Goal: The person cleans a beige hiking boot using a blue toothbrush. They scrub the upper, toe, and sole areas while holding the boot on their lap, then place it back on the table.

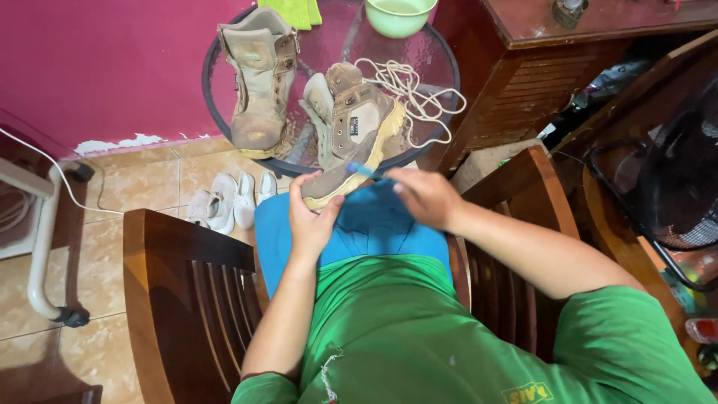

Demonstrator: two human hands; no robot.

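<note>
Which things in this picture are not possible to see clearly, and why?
Head view only:
- Blue tool in the right hand: blurred, mostly hidden by the fingers; its kind is unclear.
- Toe of the held boot: covered by the left hand.
- Green bowl: cut off by the top edge; contents unseen.
- Fan: cut off by the right edge.

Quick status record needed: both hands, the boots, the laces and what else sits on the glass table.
left hand: grips the toe of the near boot
right hand: holds a small blue brush against that boot's sole edge
second boot: stands apart on the round glass table, unlaced
laces: loose heap beside the near boot
green bowl: at the table's far edge
</note>
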